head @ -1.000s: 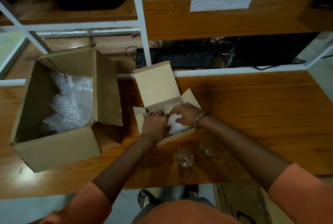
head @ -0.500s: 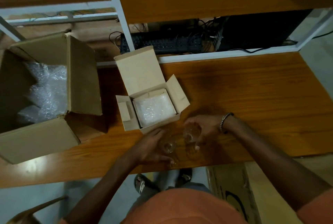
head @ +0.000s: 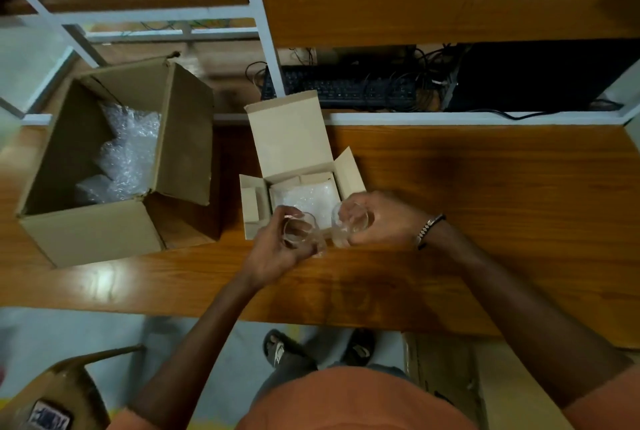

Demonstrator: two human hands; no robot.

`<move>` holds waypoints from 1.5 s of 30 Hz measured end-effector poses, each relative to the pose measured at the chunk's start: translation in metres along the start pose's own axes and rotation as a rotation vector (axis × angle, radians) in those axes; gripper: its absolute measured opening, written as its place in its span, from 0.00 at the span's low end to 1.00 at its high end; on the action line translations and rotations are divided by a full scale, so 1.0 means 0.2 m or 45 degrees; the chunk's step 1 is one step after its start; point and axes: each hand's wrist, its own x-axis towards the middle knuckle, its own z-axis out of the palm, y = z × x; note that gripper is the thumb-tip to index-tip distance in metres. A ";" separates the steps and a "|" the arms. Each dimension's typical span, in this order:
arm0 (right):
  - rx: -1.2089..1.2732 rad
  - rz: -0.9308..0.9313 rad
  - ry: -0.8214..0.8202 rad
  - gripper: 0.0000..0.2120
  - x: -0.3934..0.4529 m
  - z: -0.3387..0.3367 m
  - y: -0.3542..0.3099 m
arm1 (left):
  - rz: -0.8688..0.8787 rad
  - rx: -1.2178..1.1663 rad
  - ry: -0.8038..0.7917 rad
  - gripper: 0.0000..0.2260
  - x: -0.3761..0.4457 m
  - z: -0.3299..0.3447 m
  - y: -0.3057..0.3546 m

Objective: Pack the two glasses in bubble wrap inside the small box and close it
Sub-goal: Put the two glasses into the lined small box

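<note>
Landmark: small box (head: 298, 166), open on the counter (head: 485, 187), lid flap standing up at its far side, side flaps spread.

Left hand (head: 277, 249): forearm reaches in from the near counter edge, hand at the box's near-left corner, fingers curled around a clear glass (head: 300, 229) held above the box's near rim.

Right hand (head: 384, 221): forearm comes in from the near right, bracelet (head: 428, 227) on the wrist, hand at the box's near-right corner, fingers wrapped around the second glass (head: 348, 223). Both glasses are off the counter, close together, apparently not touching.

Bubble wrap (head: 310, 197) lines the bottom of the small box, just beyond the glasses.

Left of the small box: a large carton (head: 86, 232), flaps open, with loose bubble wrap (head: 124, 152) inside.

Beyond the small box, below the counter's far edge: black keyboard (head: 343, 88) among cables.

No legible writing or brand marks on either box; keyboard legends too small to read.
</note>
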 end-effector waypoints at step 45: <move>-0.696 0.384 0.237 0.28 0.69 0.07 -0.18 | -0.038 0.979 0.379 0.24 0.30 0.05 -0.05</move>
